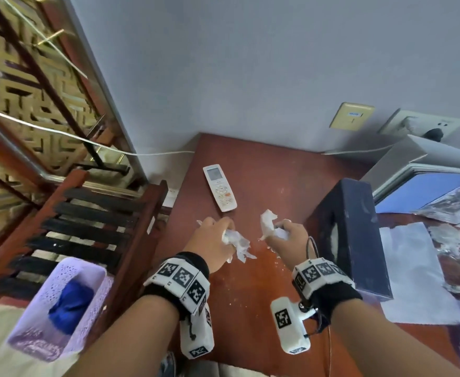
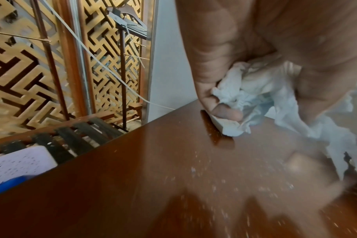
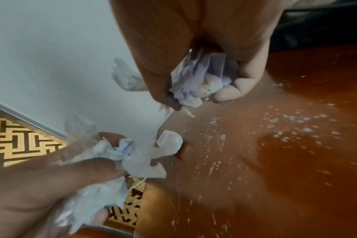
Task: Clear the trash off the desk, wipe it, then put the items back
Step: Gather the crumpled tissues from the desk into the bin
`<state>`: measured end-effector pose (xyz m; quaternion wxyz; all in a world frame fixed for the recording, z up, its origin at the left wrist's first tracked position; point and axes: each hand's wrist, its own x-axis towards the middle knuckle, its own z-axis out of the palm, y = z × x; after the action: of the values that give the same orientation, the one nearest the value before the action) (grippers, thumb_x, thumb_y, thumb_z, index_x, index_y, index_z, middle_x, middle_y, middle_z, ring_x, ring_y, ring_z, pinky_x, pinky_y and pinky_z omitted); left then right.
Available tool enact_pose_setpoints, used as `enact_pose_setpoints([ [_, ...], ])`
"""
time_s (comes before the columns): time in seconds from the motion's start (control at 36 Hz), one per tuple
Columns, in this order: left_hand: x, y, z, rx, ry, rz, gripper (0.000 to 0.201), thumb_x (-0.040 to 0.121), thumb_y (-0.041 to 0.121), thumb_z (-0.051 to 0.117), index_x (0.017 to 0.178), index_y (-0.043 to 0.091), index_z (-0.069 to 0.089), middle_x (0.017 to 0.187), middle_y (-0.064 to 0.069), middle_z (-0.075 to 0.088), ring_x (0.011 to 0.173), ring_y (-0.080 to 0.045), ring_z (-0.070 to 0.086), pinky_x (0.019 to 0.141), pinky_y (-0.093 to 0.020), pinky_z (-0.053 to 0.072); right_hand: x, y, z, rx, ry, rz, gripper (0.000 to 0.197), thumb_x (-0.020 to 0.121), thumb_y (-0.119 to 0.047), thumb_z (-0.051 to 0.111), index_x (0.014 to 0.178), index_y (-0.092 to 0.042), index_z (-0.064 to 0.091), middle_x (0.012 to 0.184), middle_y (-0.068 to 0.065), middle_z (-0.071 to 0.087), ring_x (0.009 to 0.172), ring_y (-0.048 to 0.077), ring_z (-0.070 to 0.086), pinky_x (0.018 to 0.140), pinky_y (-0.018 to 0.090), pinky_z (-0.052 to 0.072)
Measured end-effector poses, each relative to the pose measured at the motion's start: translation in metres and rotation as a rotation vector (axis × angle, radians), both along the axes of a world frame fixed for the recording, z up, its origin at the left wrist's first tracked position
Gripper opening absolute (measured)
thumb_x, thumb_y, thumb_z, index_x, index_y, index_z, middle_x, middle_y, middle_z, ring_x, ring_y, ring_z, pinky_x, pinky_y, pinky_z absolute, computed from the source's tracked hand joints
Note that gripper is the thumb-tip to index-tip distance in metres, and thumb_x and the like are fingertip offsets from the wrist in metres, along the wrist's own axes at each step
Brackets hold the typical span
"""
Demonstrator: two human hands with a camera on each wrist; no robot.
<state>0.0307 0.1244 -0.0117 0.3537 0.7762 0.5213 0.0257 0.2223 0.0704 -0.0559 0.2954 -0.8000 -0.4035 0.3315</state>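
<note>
Both hands hover just above the red-brown desk (image 1: 253,300), each holding crumpled white tissue. My left hand (image 1: 214,240) grips a wad of tissue (image 1: 237,242) that trails toward the wrist; in the left wrist view the same tissue (image 2: 251,95) bulges out between thumb and fingers. My right hand (image 1: 286,236) grips another wad of tissue (image 1: 268,221), which in the right wrist view (image 3: 198,85) fills the curled fingers. White crumbs (image 3: 285,122) are scattered over the desk. A white remote control (image 1: 219,187) lies on the desk beyond the hands.
A dark blue box (image 1: 356,238) stands on the desk just right of my right hand, with white sheets (image 1: 414,270) and clutter further right. A lilac bin (image 1: 57,303) with something blue inside sits on the floor at the left, beside a wooden slatted chair (image 1: 87,219).
</note>
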Motion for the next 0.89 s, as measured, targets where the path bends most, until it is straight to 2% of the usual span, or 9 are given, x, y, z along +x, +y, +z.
enact_pose_setpoints([
  [0.08,-0.012,-0.027,0.002,-0.007,0.004,0.026,0.025,0.088,0.023,0.057,0.110,0.029,0.049,0.109,0.003,0.038,0.093,-0.018,0.050,0.081,-0.025,0.044,-0.006,-0.020,0.001,-0.024,0.030,0.005,0.019,0.072,-0.030,0.069,0.089,-0.025,0.065,0.105,0.010,0.061,0.075,0.021,0.063,0.045,0.014,0.037],
  [0.19,-0.036,-0.054,0.011,-0.017,0.021,0.074,0.028,0.089,0.023,0.057,0.115,0.027,0.047,0.111,0.001,0.037,0.094,-0.019,0.051,0.084,-0.027,0.045,-0.023,-0.037,0.005,-0.052,0.058,0.016,0.016,0.072,-0.024,0.070,0.087,-0.021,0.064,0.106,0.012,0.061,0.073,0.024,0.063,0.040,0.012,0.038],
  [0.33,-0.068,-0.076,0.023,-0.014,0.035,0.152,0.024,0.090,0.025,0.057,0.113,0.026,0.048,0.110,-0.002,0.040,0.089,-0.019,0.050,0.080,-0.027,0.042,-0.059,-0.046,0.009,-0.087,0.090,0.043,0.027,0.063,-0.032,0.069,0.089,-0.026,0.065,0.107,0.011,0.061,0.086,0.027,0.064,0.068,0.034,0.057],
  [0.47,-0.087,-0.083,0.029,-0.005,0.043,0.149,0.029,0.090,0.024,0.056,0.117,0.023,0.048,0.108,-0.002,0.038,0.088,-0.019,0.047,0.079,-0.025,0.037,-0.095,-0.045,0.011,-0.062,0.127,0.086,0.024,0.071,-0.020,0.070,0.094,-0.019,0.063,0.108,0.015,0.060,0.078,0.028,0.067,0.059,0.031,0.058],
  [0.56,-0.106,-0.083,0.027,-0.016,0.023,0.164,0.027,0.089,0.025,0.058,0.114,0.026,0.048,0.112,-0.003,0.043,0.089,-0.018,0.049,0.078,-0.024,0.038,-0.106,-0.045,0.008,-0.039,0.123,0.069,0.027,0.066,-0.030,0.066,0.091,-0.020,0.062,0.108,0.015,0.060,0.076,0.028,0.066,0.052,0.025,0.052],
  [0.64,-0.132,-0.085,0.020,-0.032,0.013,0.170,0.025,0.089,0.025,0.059,0.111,0.028,0.048,0.112,-0.002,0.045,0.090,-0.017,0.051,0.077,-0.023,0.038,-0.126,-0.047,0.002,-0.043,0.132,0.027,0.033,0.056,-0.042,0.060,0.085,-0.026,0.060,0.108,0.014,0.061,0.079,0.030,0.065,0.055,0.026,0.051],
  [0.72,-0.164,-0.087,0.008,-0.054,-0.024,0.174,0.025,0.089,0.025,0.058,0.111,0.030,0.048,0.109,0.000,0.042,0.091,-0.015,0.048,0.077,-0.023,0.035,-0.164,-0.050,-0.002,0.003,0.160,0.016,0.038,0.055,-0.044,0.068,0.086,-0.022,0.064,0.105,0.015,0.062,0.068,0.024,0.066,0.049,0.023,0.049],
  [0.81,-0.203,-0.090,-0.008,-0.093,-0.038,0.202,0.023,0.087,0.023,0.059,0.105,0.030,0.046,0.105,0.000,0.042,0.091,-0.016,0.046,0.077,-0.026,0.038,-0.208,-0.054,-0.003,0.045,0.156,0.035,0.032,0.060,-0.045,0.072,0.084,-0.027,0.061,0.102,0.014,0.062,0.074,0.024,0.066,0.060,0.035,0.057],
  [0.89,-0.243,-0.092,-0.030,-0.134,0.014,0.218,0.032,0.084,0.026,0.062,0.115,0.022,0.052,0.108,-0.006,0.049,0.100,-0.023,0.050,0.085,-0.033,0.044,-0.245,-0.062,-0.002,0.089,0.142,0.076,0.023,0.066,-0.042,0.071,0.081,-0.029,0.060,0.101,0.012,0.060,0.076,0.023,0.063,0.061,0.036,0.057],
])
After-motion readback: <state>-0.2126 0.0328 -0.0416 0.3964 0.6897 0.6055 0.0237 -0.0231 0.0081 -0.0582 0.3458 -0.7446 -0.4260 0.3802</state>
